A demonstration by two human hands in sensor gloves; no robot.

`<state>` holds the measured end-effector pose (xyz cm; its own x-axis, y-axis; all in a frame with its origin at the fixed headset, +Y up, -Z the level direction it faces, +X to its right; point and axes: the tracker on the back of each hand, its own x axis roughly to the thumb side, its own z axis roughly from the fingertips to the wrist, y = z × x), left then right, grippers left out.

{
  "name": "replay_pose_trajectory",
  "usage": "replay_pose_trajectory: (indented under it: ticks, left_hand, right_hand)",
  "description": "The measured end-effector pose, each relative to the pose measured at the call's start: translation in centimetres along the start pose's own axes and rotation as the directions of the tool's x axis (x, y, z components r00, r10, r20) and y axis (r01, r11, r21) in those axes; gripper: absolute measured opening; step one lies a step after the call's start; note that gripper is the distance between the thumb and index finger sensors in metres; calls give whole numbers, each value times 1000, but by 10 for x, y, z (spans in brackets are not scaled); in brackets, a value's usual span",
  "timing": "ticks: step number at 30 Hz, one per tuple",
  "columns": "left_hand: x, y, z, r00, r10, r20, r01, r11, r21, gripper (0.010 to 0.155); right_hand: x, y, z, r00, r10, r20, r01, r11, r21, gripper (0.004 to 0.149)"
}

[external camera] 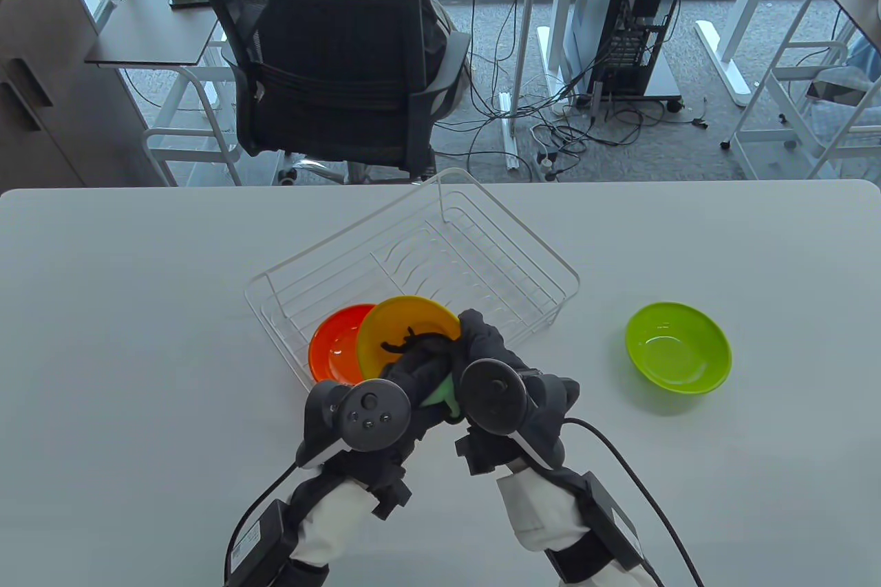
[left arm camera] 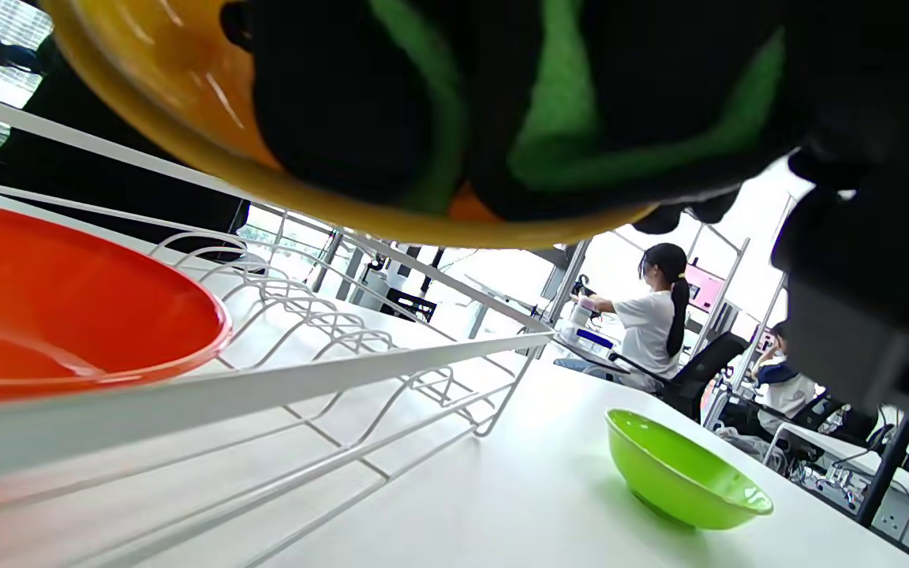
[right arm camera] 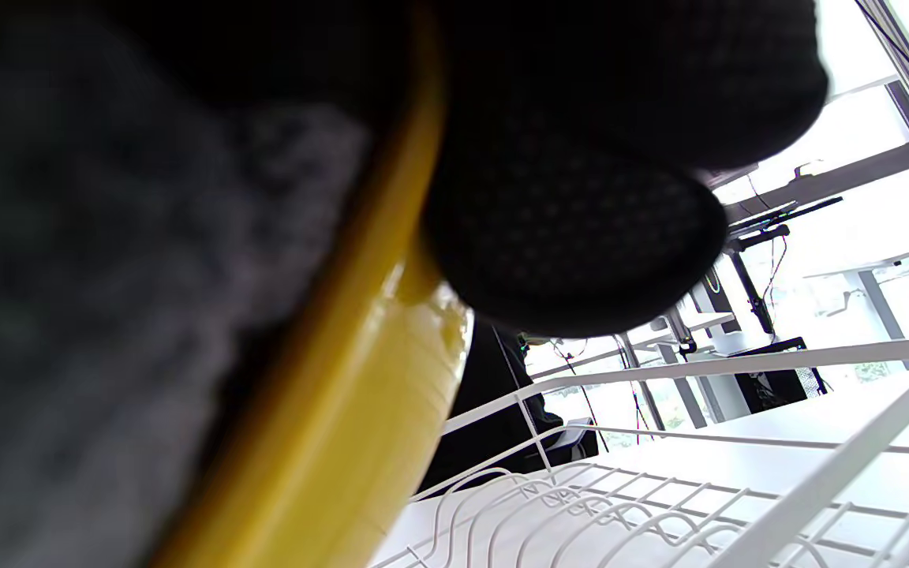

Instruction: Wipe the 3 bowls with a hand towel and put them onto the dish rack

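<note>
I hold a yellow bowl (external camera: 406, 329) tilted over the near edge of the white wire dish rack (external camera: 482, 229). My left hand (external camera: 413, 356) presses a green hand towel (external camera: 440, 396) into the bowl's inside; the left wrist view shows the towel (left arm camera: 565, 118) bunched under its fingers (left arm camera: 344, 95) against the yellow bowl (left arm camera: 178, 71). My right hand (external camera: 482, 339) grips the bowl's right rim, with fingers (right arm camera: 573, 229) curled over the yellow edge (right arm camera: 344, 410). An orange bowl (external camera: 334, 349) sits in the rack's near left corner. A green bowl (external camera: 678, 346) stands upright on the table to the right.
The rack's (left arm camera: 344, 371) far half holds only wire slots. An office chair (external camera: 330, 71) with a person in it stands beyond the table's far edge. Cables trail from both wrists across the near table. People sit at desks in the background (left arm camera: 652, 323).
</note>
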<state>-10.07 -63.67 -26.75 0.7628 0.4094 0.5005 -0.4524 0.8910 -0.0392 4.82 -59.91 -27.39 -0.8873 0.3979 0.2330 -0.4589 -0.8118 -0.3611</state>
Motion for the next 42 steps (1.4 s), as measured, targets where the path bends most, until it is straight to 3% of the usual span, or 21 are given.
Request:
replay_pose_trajectory:
  ticks: [7,15,23,31,37,42]
  left_hand:
    - [7,1,1,969,-244,-45,242,969,-41,53]
    - [-4,5,1,901,-408,-146,415,909,22,53]
    - [-5,20,7,946,-285,-154,303,947,104,54]
    - [-16,13,8,998,23,-62,-17,996,93,65]
    - [-7,-3,7,989,-150,15,150,988,-38,57]
    - [-7,-1,8,953,-302,-3,302,953,-12,53]
  right_hand:
    - [2,-2,2,1000,10,9,-10,1000,-21,47]
    - [11,8,7,1000,-1,3,1,999,49,49]
    - [20,22,13,999,-49,-9,50,987,154,49]
    - [10,18,11,993,-119,15,117,989,91,49]
    - [5,12,10,998,4,62,-3,1000,-8,47]
    - [2,9,8,999,-35,39,35,999,-1,48]
